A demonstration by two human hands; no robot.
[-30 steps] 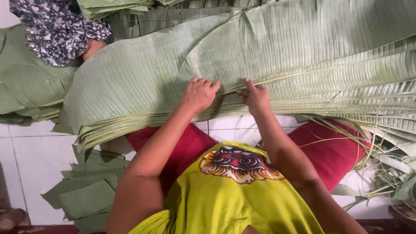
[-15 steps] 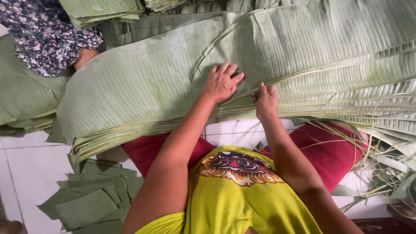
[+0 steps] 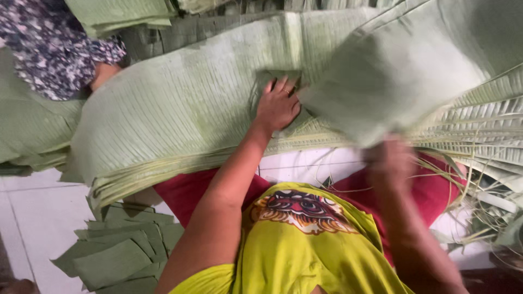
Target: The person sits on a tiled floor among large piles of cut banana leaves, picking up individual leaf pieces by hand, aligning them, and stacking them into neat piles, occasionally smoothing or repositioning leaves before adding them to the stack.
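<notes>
A thick stack of long green banana leaves (image 3: 163,125) lies across my lap and the floor. My left hand (image 3: 278,106) rests flat on top of the stack, fingers spread, pressing the leaf down. My right hand (image 3: 389,160) is blurred with motion at the stack's near edge. It grips the lower edge of a wide leaf piece (image 3: 381,81), which is lifted and torn away from the stack to the right of my left hand. I wear a yellow shirt and red trousers.
Another person in a dark flowered garment (image 3: 49,49) sits at the top left, a hand (image 3: 103,73) at the leaves. Cut leaf pieces (image 3: 120,250) are piled on the white tiled floor (image 3: 32,218) at the lower left. Stripped leaf ribs (image 3: 479,163) tangle at the right.
My left hand has slid farther up onto the stack and flattened. My right hand has pulled back toward me, lifting a wide leaf piece off the stack.
</notes>
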